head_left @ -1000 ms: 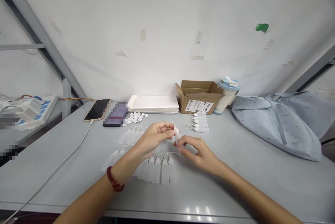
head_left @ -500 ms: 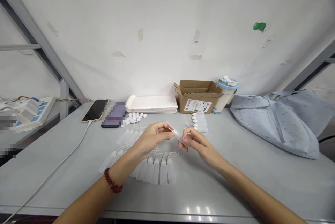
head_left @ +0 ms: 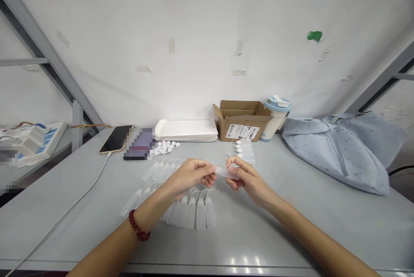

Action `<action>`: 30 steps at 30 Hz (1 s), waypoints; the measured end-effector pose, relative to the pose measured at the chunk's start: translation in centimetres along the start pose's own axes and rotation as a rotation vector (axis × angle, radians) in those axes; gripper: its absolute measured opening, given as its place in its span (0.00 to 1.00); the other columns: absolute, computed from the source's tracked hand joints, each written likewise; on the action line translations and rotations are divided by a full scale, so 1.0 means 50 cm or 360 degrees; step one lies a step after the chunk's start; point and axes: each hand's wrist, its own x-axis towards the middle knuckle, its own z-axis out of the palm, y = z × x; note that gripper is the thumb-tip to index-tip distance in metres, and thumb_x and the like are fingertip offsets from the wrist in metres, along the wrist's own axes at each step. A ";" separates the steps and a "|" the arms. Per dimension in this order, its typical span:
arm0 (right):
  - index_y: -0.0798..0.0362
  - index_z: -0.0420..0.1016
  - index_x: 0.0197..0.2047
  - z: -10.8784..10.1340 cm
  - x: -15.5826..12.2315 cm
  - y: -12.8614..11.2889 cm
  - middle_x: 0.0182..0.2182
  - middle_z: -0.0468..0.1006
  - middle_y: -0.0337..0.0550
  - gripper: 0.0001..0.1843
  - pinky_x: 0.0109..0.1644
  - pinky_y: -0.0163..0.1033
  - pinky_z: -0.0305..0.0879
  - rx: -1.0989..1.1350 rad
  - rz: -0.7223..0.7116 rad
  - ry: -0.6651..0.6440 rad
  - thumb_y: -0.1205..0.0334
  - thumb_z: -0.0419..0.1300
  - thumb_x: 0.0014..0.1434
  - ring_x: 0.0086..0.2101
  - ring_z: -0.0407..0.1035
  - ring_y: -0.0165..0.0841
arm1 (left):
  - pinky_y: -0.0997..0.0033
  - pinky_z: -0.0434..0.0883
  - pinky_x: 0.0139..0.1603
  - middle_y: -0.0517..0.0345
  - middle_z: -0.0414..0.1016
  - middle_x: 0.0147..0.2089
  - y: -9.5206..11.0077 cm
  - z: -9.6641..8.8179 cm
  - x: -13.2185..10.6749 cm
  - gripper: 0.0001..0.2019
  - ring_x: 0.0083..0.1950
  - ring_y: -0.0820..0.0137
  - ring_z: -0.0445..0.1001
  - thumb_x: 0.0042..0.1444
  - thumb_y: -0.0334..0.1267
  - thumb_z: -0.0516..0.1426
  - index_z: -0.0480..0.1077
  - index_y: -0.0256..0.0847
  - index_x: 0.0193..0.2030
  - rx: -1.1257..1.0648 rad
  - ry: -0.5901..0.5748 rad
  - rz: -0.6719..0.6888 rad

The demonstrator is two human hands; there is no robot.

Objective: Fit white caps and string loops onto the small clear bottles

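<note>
Between my two hands is a small translucent plastic bottle (head_left: 223, 172), tilted slightly with its neck to the left. My right hand (head_left: 244, 177) pinches its body between thumb and fingers. At the neck end, my left hand (head_left: 194, 175) has thumb and forefinger closed; its other fingers are curled, and the neck tip is hidden there. Similar bottles (head_left: 200, 214) with thin curved straps lie in rows under and beside my left wrist. Several more bottles with white caps (head_left: 247, 152) lie beyond my right hand. A heap of small white caps (head_left: 166, 147) sits behind my left hand.
Along the wall stand a stack of white envelopes (head_left: 187, 131), an open cardboard box (head_left: 244, 124) and a blue-lidded cup (head_left: 274, 121). Two phones, one black-screened (head_left: 117, 140) with a charging cable, lie left. A pale blue cloth bag (head_left: 333, 152) lies right.
The bottle has turned closer to level, and my left fingers have moved down slightly and curled in at its neck. My right hand keeps its hold. The view has shifted a little.
</note>
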 end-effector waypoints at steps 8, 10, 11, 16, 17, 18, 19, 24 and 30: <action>0.50 0.58 0.32 0.003 0.001 0.003 0.17 0.56 0.30 0.12 0.24 0.32 0.50 -0.0009 0.0034 0.0007 0.52 0.54 0.58 0.20 0.49 0.26 | 0.70 0.68 0.37 0.55 0.74 0.30 0.000 -0.001 -0.001 0.12 0.31 0.72 0.71 0.50 0.43 0.60 0.74 0.35 0.33 0.0174 0.0070 0.0101; 0.50 0.57 0.32 0.004 0.001 0.006 0.17 0.55 0.29 0.12 0.24 0.32 0.50 0.0020 0.0050 0.0010 0.51 0.53 0.58 0.20 0.48 0.26 | 0.70 0.68 0.37 0.55 0.74 0.30 0.000 0.000 0.000 0.11 0.31 0.72 0.70 0.49 0.43 0.60 0.74 0.36 0.34 0.0221 0.0096 0.0139; 0.50 0.57 0.32 0.004 0.002 0.007 0.17 0.55 0.29 0.13 0.24 0.32 0.50 0.0041 0.0058 0.0009 0.51 0.53 0.58 0.20 0.47 0.25 | 0.70 0.68 0.37 0.55 0.74 0.31 -0.001 0.000 0.000 0.11 0.32 0.71 0.70 0.48 0.42 0.61 0.74 0.36 0.34 0.0231 0.0108 0.0159; 0.50 0.56 0.32 0.003 0.002 0.009 0.18 0.54 0.29 0.14 0.24 0.32 0.49 0.0156 0.0091 0.0000 0.50 0.54 0.58 0.19 0.47 0.25 | 0.71 0.68 0.40 0.54 0.74 0.36 0.000 0.005 0.002 0.11 0.39 0.68 0.71 0.44 0.39 0.63 0.72 0.37 0.34 0.0249 0.0158 0.0246; 0.50 0.56 0.31 0.002 0.002 0.008 0.18 0.54 0.29 0.14 0.24 0.32 0.49 0.0166 0.0097 -0.0001 0.49 0.54 0.58 0.19 0.47 0.25 | 0.70 0.68 0.40 0.54 0.74 0.36 0.001 0.005 0.002 0.11 0.39 0.68 0.71 0.44 0.39 0.63 0.73 0.37 0.34 0.0250 0.0153 0.0252; 0.50 0.56 0.31 0.002 0.002 0.008 0.17 0.54 0.29 0.14 0.24 0.32 0.49 0.0170 0.0100 -0.0004 0.49 0.54 0.58 0.19 0.47 0.25 | 0.70 0.68 0.40 0.55 0.74 0.35 0.002 0.006 0.001 0.11 0.38 0.68 0.71 0.45 0.40 0.63 0.73 0.37 0.34 0.0247 0.0147 0.0252; 0.50 0.56 0.31 0.002 0.001 0.007 0.17 0.54 0.29 0.14 0.24 0.32 0.49 0.0169 0.0100 -0.0014 0.49 0.54 0.58 0.19 0.47 0.25 | 0.70 0.68 0.40 0.55 0.74 0.35 0.002 0.007 0.001 0.10 0.37 0.69 0.71 0.47 0.42 0.62 0.73 0.37 0.34 0.0243 0.0141 0.0250; 0.50 0.57 0.31 0.003 0.000 0.005 0.17 0.56 0.29 0.14 0.24 0.32 0.50 0.0135 0.0068 -0.0091 0.49 0.54 0.59 0.19 0.47 0.25 | 0.71 0.70 0.34 0.55 0.73 0.28 0.002 0.010 -0.001 0.17 0.30 0.70 0.71 0.52 0.50 0.57 0.72 0.35 0.27 0.0206 0.0113 0.0080; 0.50 0.57 0.31 0.006 -0.003 0.003 0.17 0.55 0.29 0.15 0.24 0.32 0.50 0.0115 0.0078 -0.0064 0.48 0.54 0.58 0.19 0.47 0.24 | 0.74 0.68 0.26 0.57 0.70 0.21 0.002 0.011 -0.001 0.22 0.22 0.73 0.69 0.53 0.54 0.53 0.70 0.35 0.24 0.0321 0.0070 0.0002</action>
